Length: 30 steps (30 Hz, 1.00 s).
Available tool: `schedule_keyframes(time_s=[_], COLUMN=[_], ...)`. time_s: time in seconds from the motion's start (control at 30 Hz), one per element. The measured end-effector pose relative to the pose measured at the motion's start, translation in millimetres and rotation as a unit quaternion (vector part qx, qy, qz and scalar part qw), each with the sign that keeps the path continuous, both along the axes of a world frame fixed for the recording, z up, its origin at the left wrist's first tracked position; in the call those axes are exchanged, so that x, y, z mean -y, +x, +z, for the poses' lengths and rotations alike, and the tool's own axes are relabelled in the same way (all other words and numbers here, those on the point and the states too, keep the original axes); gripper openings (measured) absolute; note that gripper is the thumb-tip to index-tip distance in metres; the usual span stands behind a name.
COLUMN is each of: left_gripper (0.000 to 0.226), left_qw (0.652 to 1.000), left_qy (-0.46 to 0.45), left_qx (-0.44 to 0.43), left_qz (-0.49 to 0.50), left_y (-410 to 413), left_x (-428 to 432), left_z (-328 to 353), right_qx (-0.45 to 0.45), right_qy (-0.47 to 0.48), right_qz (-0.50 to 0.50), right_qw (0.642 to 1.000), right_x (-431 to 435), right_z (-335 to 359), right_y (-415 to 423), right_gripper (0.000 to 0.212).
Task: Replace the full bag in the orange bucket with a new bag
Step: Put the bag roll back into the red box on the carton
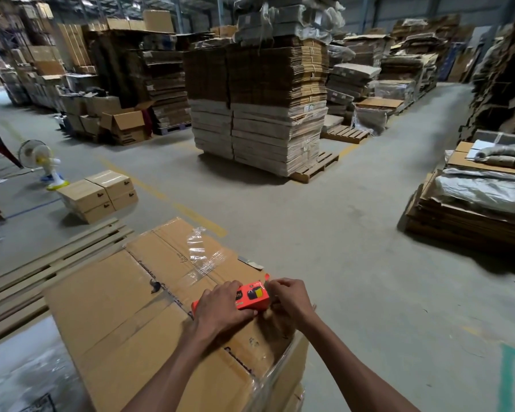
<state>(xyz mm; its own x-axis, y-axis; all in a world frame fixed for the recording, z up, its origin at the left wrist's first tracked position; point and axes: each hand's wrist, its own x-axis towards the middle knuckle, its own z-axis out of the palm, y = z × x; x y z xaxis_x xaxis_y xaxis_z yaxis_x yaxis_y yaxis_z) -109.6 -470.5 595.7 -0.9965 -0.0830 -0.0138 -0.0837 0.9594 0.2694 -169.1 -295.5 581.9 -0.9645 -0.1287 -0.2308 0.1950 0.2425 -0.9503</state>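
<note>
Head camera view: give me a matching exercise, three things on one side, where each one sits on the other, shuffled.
Things: 1 small orange box; 2 table fan; 3 stack of flattened cartons.
Places: A on a wooden pallet; B on the floor, far left; C on the big carton, held by the left hand and right hand.
Pairs: 1-C, 2-B, 3-A.

A large brown cardboard carton [125, 307] stood on the grey concrete floor [354, 233], flaps closed. On its top lay 1 small orange-red cardboard box [254, 297] near the right edge, and a crumpled strip of clear tape [201, 251] toward the far end.
</note>
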Motion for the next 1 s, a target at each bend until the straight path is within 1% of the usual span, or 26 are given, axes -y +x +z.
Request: schedule_keyframes(time_s=[0.07,0.2,0.4,0.6,0.67,0.73,0.8,0.87,0.9,1.0], left_gripper=[0.064,0.063,0.064,0.066,0.068,0.068,0.067,0.065,0.065,0.066], left_qw=[1.000,1.000,0.999,0.995,0.995,0.995,0.995,0.995,0.995,0.994], left_qy=[-0.005,-0.023,-0.041,-0.074,-0.069,-0.063,-0.060,-0.061,-0.064,-0.071], left_qx=[-0.004,-0.007,-0.012,-0.026,-0.026,-0.022,-0.017,-0.014,-0.014,-0.019], left_qz=[0.000,0.000,0.031,0.062,0.074,0.080,0.077,0.076,0.075,0.078], left_y=[1,2,3,5,3,1,-1,-2,-2,-2], left_x=[-1,-3,-7,-15,-14,-12,-11,-11,-11,-12], left_z=[-1,-3,-6,-7,-7,-8,-7,-7,-7,-7], right_qx=[-0.016,0.000,0.017,0.012,0.017,0.018,0.013,0.005,0.002,-0.007], right_qy=[-0.007,-0.022,-0.004,0.010,0.010,0.017,-0.003,-0.061,-0.079,-0.073], right_qz=[0.010,-0.004,-0.002,-0.004,0.000,0.006,0.032,0.068,0.084,0.095], right_qw=[1.000,1.000,1.000,1.000,1.000,1.000,0.999,0.996,0.993,0.993], right_x=[1,6,13,19,21,20,19,18,19,25], right_z=[-4,-5,-9,-8,-8,-2,5,10,10,5], right_y=[3,7,13,11,9,8,7,4,3,3], right_gripper=[0.022,0.023,0.031,0.036,0.035,0.028,0.023,0.031,0.032,0.030])
